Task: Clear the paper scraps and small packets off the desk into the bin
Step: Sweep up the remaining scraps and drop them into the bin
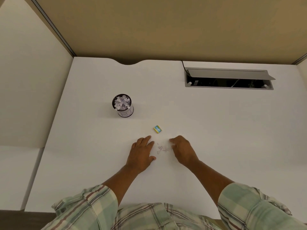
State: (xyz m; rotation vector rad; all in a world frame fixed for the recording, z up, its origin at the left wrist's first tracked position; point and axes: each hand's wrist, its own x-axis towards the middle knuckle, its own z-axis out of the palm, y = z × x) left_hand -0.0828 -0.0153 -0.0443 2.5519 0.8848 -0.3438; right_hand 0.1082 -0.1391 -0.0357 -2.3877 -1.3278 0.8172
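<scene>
Scraps (162, 148): small white torn bits w/ faint marks, loose flat cluster on white desk (216, 130), near front centre. Packet (157, 129): tiny square, blue face w/ yellow edges, lying flat, tilted, just beyond scraps, apart from them. Bin (123, 105): small dark cylinder w/ white label, upright, far-left of packet, well apart; packed to rim w/ crumpled white paper.
</scene>
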